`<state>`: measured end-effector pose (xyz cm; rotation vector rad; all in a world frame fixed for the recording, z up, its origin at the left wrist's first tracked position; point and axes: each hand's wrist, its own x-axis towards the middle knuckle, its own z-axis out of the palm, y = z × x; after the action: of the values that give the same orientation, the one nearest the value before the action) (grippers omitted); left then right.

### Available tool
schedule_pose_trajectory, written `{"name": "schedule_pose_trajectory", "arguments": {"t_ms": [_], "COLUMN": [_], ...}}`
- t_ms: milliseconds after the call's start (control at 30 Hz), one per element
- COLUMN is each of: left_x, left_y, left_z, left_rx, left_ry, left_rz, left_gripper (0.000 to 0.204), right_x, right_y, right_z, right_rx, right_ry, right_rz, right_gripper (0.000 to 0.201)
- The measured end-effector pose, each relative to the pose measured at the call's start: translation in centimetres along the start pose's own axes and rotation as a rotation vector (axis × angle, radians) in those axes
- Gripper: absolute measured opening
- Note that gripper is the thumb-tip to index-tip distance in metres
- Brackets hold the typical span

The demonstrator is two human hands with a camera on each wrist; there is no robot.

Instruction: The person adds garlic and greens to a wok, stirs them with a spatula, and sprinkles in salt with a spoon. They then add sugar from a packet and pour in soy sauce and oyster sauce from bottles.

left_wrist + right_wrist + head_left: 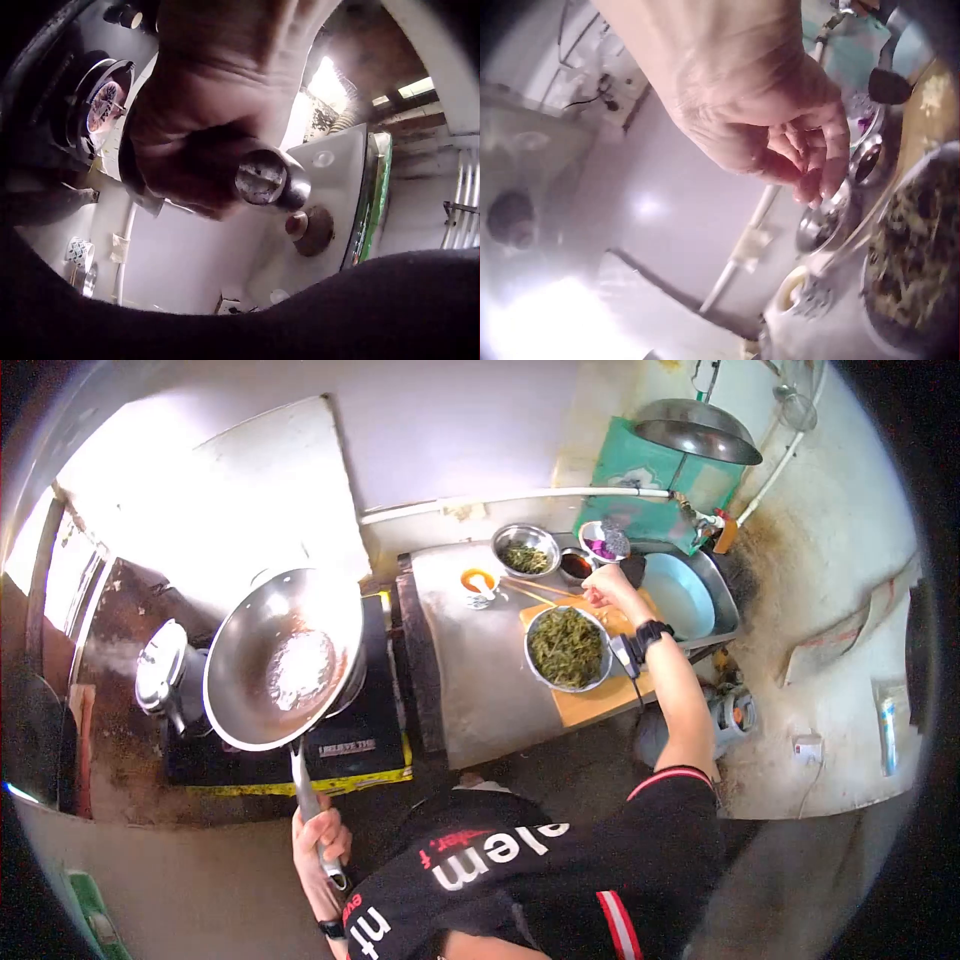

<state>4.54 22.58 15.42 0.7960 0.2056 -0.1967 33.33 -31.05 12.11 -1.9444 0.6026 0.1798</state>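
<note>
My left hand (322,837) grips the long handle (304,785) of a steel wok (240,690), which is tilted towards me above the stove. Its inside is shiny and wet-looking, with brownish marks. In the left wrist view the fingers (187,176) wrap the handle, whose round end (262,178) shows. My right hand (612,590) hovers over the far part of a wooden cutting board (575,708), beside a small bowl of dark sauce (576,566). Its fingers are loosely bent, with nothing visible between them. A bowl of chopped dark greens (567,647) sits just nearer me.
A steel bowl with greens (525,555), chopsticks (528,592) and a cup of orange liquid with a white spoon (479,584) stand on the counter. A basin (680,595) sits in the sink at the right. A steaming lidded pot (163,665) is left of the wok.
</note>
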Motion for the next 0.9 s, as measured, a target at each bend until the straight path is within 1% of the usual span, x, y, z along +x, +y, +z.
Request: {"name": "schedule_pose_trajectory", "arguments": {"t_ms": [67, 100, 133, 167, 200, 267, 300, 333, 367, 400, 433, 533, 567, 600, 667, 700, 733, 767, 800, 833, 867, 900], "left_x": [-0.2, -0.4, -0.5, -0.7, -0.9, -1.4, -1.7, -1.8, -1.9, -2.0, -2.2, -2.6, -2.5, -2.6, -3.0, -3.1, -3.0, -3.0, -2.9, -2.7, -2.9, -3.1], "left_y": [-0.2, -0.5, -0.8, -0.8, -0.6, -0.9, -1.2, -1.5, -1.8, -2.1, -2.3, -2.9, -2.9, -2.9, -3.0, -3.0, -3.1, -3.0, -3.0, -2.9, -2.9, -3.0], "left_z": [1.4, 2.0, 2.4, 2.6, 3.1, 4.4, 5.1, 5.8, 6.3, 6.6, 6.7, 7.0, 7.2, 7.3, 7.7, 7.5, 7.2, 6.9, 6.9, 7.1, 7.1, 6.9], "left_rx": [0.045, 0.032, 0.021, 0.047, 0.088, 0.084, 0.09, 0.12, 0.147, 0.149, 0.138, 0.127, 0.123, 0.123, 0.113, 0.108, 0.11, 0.111, 0.103, 0.12, 0.132, 0.057], "left_ry": [0.051, 0.066, 0.079, 0.076, 0.138, 0.174, 0.178, 0.239, 0.299, 0.301, 0.331, 0.389, 0.414, 0.414, 0.419, 0.427, 0.369, 0.315, 0.339, 0.365, 0.401, 0.309], "left_rz": [0.015, 0.044, 0.071, 0.076, 0.069, 0.073, 0.078, 0.118, 0.159, 0.166, 0.153, 0.15, 0.155, 0.17, 0.129, 0.133, 0.122, 0.115, 0.122, 0.102, 0.086, 0.106], "left_gripper": [0.022, 0.022, 0.023, 0.022, 0.021, 0.02, 0.02, 0.021, 0.021, 0.021, 0.022, 0.024, 0.025, 0.025, 0.024, 0.024, 0.022, 0.021, 0.021, 0.02, 0.018, 0.018], "right_x": [3.5, 4.8, 6.5, 7.2, 7.9, 10.3, 14.3, 15.0, 14.0, 12.3, 11.9, 12.9, 12.7, 12.7, 12.3, 12.3, 12.1, 10.7, 12.5, 10.3, 7.2, 8.6], "right_y": [0.4, 0.8, 0.8, 1.0, 1.2, 0.9, 2.9, 3.8, 3.6, 2.5, 1.6, 2.3, 2.3, 2.0, 0.6, 0.5, 0.6, -0.9, 0.2, -0.1, -1.6, -0.6], "right_z": [-0.8, -1.0, -0.5, 0.0, 0.6, 2.9, 4.2, 5.2, 5.8, 6.4, 7.3, 8.3, 8.7, 8.9, 8.9, 8.5, 8.1, 7.6, 7.3, 6.0, 4.5, 4.5], "right_rx": [0.086, 0.172, 0.164, 0.258, 0.352, 0.279, 0.255, 0.382, 0.482, 0.582, 0.6, 0.704, 0.711, 0.702, 0.63, 0.651, 0.668, 0.641, 0.595, 0.61, 0.418, 0.577], "right_ry": [-0.062, -0.128, -0.155, -0.205, -0.255, -0.192, -0.22, -0.228, -0.207, -0.185, -0.101, -0.109, -0.086, -0.061, 0.049, 0.01, -0.032, 0.021, -0.028, -0.168, -0.2, -0.27], "right_rz": [0.083, 0.04, 0.074, 0.038, 0.001, 0.165, 0.193, 0.14, 0.139, 0.138, 0.213, 0.215, 0.157, 0.144, 0.215, 0.162, 0.118, 0.133, 0.026, -0.144, -0.152, -0.222], "right_gripper": [0.014, 0.017, 0.017, 0.016, 0.016, 0.019, 0.02, 0.023, 0.022, 0.021, 0.023, 0.028, 0.029, 0.03, 0.03, 0.031, 0.031, 0.031, 0.025, 0.02, 0.019, 0.02]}}
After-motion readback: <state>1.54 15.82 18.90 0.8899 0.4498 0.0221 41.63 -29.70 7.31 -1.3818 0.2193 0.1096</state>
